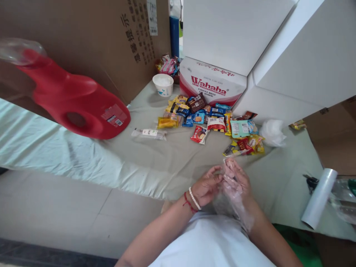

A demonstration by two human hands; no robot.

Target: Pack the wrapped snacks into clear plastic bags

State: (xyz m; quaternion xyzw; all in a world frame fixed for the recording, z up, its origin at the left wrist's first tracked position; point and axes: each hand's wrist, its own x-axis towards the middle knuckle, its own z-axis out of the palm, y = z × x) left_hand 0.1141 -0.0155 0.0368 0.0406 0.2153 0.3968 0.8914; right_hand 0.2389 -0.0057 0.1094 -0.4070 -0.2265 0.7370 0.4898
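Note:
A thin clear plastic glove [235,189] covers my right hand [236,178] and hangs loosely down past the wrist. Inside the plastic, the fingers of that hand are bent and close together; whether they grip anything is hard to make out. My left hand [207,184], with a white bead bracelet and a red cord on its wrist, pinches the plastic at the right hand's fingers. Just beyond both hands lie small wrapped snacks [246,145], near a light green snack packet [240,128]. A red-and-white snack packet [199,134] lies farther left.
Left on the cloth-covered table [178,159] is a large red jug [83,100]. Behind the snacks stand a Wahaha water carton [213,83] and a white paper cup [162,85]. A crumpled white plastic bundle [272,132] and a roll of film [319,198] are at the right.

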